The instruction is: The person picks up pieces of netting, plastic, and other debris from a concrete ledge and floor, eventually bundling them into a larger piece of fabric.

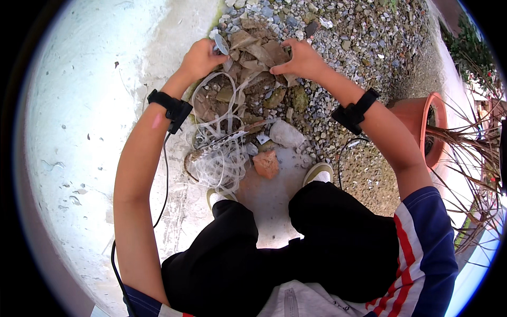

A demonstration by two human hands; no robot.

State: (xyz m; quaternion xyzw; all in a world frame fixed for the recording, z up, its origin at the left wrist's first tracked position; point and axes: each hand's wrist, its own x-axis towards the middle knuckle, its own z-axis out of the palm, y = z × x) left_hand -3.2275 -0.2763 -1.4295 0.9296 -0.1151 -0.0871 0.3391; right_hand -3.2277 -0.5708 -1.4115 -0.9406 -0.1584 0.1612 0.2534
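Note:
My left hand [203, 59] is closed, its fingers and thumb pinching a small grey, roundish flat piece [221, 44] at the left edge of a debris heap. Just right of it lies a crumpled, dirty brown sheet [257, 52], possibly plastic or cloth. My right hand [303, 61] has its thumb and index finger on the right edge of this sheet, gripping it; the other fingers are partly hidden. Below both hands, a tangle of clear whitish plastic strips [222, 158] trails down from the heap toward my left shoe.
An orange brick chunk [265, 164] and a pale stone [287, 133] lie before my shoes. Gravel [359, 47] spreads to the right, pale concrete [84, 132] to the left. A terracotta pot [434, 127] with a spiky plant stands near my right arm. Black cables hang from both wrist straps.

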